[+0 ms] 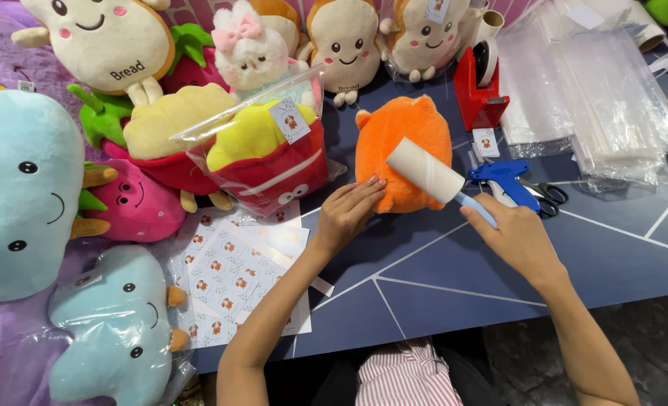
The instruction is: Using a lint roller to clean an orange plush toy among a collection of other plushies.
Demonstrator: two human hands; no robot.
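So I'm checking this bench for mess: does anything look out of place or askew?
Mostly orderly. The sticker sheets overhang the table edge, and clear bags lie fanned loosely. The left hand steadies the orange plush; the right hand holds the lint roller.

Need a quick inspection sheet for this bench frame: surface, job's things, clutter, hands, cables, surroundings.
Surface: dark blue table with white lines.
Job's things: orange plush toy lying flat; lint roller on it.
Clutter: sticker sheets, bagged plush toys, blue tagging gun, scissors, red tape dispenser, clear bags.
Hands: left hand presses the toy; right hand has a grip on the roller handle.
Cables: nothing seen.
Surroundings: purple cloth at left.
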